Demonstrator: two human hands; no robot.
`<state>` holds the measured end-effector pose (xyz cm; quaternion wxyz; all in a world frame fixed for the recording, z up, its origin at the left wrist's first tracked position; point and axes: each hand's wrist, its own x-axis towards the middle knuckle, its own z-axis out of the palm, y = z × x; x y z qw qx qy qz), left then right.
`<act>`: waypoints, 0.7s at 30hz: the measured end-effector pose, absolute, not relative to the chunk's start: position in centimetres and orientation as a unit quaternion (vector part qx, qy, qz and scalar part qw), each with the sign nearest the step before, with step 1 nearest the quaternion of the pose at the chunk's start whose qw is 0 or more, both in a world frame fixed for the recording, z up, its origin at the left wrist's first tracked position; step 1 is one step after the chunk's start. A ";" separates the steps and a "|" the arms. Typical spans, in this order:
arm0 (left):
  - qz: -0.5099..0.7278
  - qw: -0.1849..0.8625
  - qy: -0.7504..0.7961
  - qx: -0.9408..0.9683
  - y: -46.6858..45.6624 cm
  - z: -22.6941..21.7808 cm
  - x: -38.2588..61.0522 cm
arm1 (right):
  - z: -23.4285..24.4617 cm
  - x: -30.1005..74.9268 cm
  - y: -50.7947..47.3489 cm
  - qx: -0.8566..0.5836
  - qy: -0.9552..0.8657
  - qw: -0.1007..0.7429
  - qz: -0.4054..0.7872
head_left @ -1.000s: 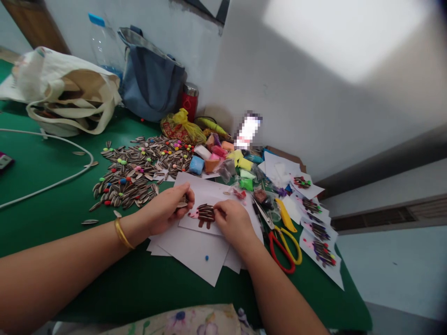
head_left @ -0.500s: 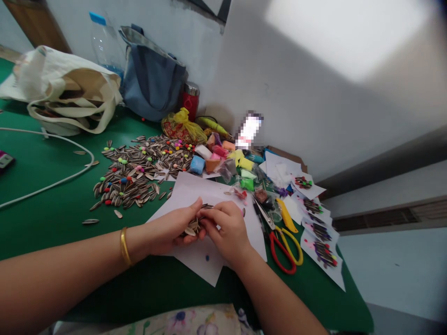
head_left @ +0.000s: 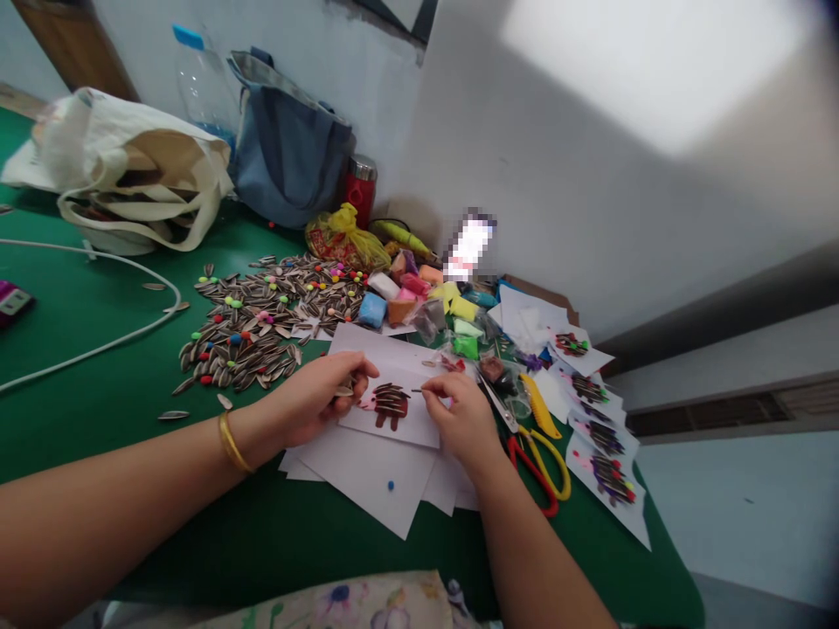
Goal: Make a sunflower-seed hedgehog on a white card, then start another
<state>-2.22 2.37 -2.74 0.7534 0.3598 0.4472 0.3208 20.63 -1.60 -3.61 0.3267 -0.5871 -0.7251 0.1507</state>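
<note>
A brown clay hedgehog [head_left: 393, 407] with a pink face lies on a white paper sheet [head_left: 416, 432]; sunflower seeds stand along its back as spines. Just right of it, my right hand [head_left: 459, 418] pinches a single sunflower seed [head_left: 418, 390] between thumb and fingertips. My left hand [head_left: 324, 397], at the left of the hedgehog, is curled around several sunflower seeds, partly hidden by its fingers. A small blue clay ball [head_left: 391, 485] rests on the lower sheets.
A heap of sunflower seeds [head_left: 246, 354] mixed with coloured bits spreads at the left. Behind lie clay packets [head_left: 372, 309]. Scissors [head_left: 534, 467] and a yellow cutter [head_left: 540, 406] lie right, beside finished hedgehog sheets [head_left: 613, 476]. Bags [head_left: 288, 148], a red flask [head_left: 360, 188] and a cable [head_left: 98, 345] are farther back.
My hands have drawn apart, uncovering the hedgehog between them. My right hand has moved right with one seed out of the bunch; my left hand has shifted left, keeping the rest.
</note>
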 end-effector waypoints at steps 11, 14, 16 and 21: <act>0.321 0.755 0.450 0.354 2.5 -3.0 -2.1 | -4.8 19.2 -1.9 -0.608 -0.743 0.254 0.120; 0.323 0.753 0.452 0.353 2.5 -3.0 -2.1 | -5.0 18.9 -1.8 -0.610 -0.747 0.239 0.110; 0.324 0.752 0.453 0.353 2.4 -3.0 -2.1 | -5.0 18.8 -1.8 -0.612 -0.749 0.233 0.100; 0.319 0.750 0.458 0.355 2.4 -2.8 -2.0 | -5.0 18.6 -1.8 -0.614 -0.754 0.221 0.073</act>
